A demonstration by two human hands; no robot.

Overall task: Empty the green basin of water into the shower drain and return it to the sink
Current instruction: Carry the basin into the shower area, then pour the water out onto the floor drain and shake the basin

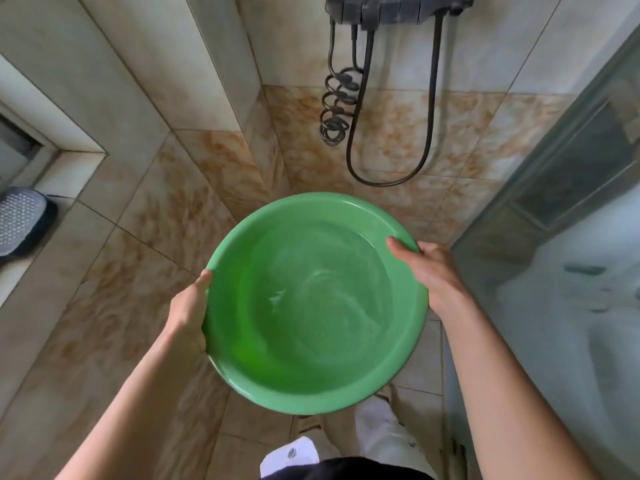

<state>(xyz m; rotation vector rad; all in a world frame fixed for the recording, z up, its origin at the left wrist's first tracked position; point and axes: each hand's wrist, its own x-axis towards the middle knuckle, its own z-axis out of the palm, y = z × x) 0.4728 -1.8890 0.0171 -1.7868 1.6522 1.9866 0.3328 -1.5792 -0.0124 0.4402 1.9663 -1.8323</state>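
Nearest the camera, two bare forearms reach forward and carry a round, glossy green plastic basin [313, 303] in the air above the tan marbled tile floor [114, 271], with the person's white-trousered legs visible below it. The left hand [188, 306] clasps the rim on its side, thumb hooked over the lip and the remaining fingers hidden underneath; the right hand [431, 268] clamps the opposite rim slightly farther away, thumb on top pointing inward. A shallow pool of clear water [322, 282] ripples inside, so the load is probably moderate but shifting, and the sloshing will tug the basin from side to side. The smooth wet plastic looks slippery and the thin wall may flex, so opposite rim grips like these suit it best, tipping away over the far lip. Beyond stands the tiled shower wall with a dark wall-mounted unit [398, 8] and its coiled black hose [337, 109]; a frosted glass partition [554, 188] runs along the right. No drain is visible.
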